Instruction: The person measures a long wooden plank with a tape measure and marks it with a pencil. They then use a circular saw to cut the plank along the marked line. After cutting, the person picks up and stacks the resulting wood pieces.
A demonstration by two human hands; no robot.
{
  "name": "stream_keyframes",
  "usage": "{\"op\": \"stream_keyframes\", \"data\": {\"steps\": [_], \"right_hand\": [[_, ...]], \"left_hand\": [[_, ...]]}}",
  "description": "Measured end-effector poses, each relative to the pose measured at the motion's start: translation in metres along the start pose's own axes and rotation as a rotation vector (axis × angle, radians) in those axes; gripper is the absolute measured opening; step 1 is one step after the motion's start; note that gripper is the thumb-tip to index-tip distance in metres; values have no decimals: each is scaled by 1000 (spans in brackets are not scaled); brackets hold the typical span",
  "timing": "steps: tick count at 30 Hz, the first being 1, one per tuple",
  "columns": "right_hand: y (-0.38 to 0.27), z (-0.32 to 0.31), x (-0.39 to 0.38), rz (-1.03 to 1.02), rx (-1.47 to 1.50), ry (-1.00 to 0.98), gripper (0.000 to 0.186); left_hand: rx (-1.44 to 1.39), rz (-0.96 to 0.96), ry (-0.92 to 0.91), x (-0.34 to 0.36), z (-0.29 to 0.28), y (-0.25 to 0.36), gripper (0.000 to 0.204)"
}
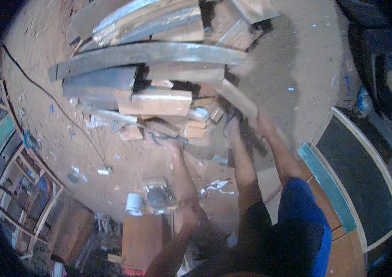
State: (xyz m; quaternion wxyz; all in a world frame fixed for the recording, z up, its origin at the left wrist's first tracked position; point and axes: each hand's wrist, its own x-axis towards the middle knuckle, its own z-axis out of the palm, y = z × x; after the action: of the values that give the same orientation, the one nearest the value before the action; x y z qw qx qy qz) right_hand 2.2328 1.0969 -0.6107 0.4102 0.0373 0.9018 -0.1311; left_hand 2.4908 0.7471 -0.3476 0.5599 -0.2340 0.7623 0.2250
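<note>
Ahead and to the right, my right hand (pixel 263 125) is closed on the near end of a short wooden board (pixel 239 98). The board's far end reaches the edge of a pile of planks. My left hand (pixel 189 218) is low by my bent left leg, seemingly against it; its fingers are dark and blurred. Close to my sandalled feet lie a pale wooden block (pixel 155 103) and small offcuts (pixel 196 129). A long grey plank (pixel 154 56) spans the pile, with a dark-faced block (pixel 98 83) beneath its left part.
A black cord (pixel 62 104) crosses the dirt floor to a white socket block (pixel 105 171). Nearer stand a white cylinder (pixel 134 204) and a brown wooden box (pixel 143 237). Wooden frames (pixel 29 184) line the left; a pale-edged dark panel (pixel 355 180) leans at right.
</note>
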Motion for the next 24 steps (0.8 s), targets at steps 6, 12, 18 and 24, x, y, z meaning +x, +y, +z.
{"op": "stream_keyframes", "data": {"steps": [6, 12, 18, 24], "right_hand": [[24, -97, -152, -61, 240, 229, 89], [-180, -131, -34, -345, 733, 138, 85], [-257, -133, 88, -247, 633, 514, 77], [-151, -56, 181, 395, 1338, 304, 85]], "left_hand": [[-10, 14, 70, -2, -8, 18, 43], [163, 14, 86, -2, 7, 0, 52], [162, 0, 165, 4, 40, -29, 53], [70, -72, 2, 2, 31, -36, 47]]}}
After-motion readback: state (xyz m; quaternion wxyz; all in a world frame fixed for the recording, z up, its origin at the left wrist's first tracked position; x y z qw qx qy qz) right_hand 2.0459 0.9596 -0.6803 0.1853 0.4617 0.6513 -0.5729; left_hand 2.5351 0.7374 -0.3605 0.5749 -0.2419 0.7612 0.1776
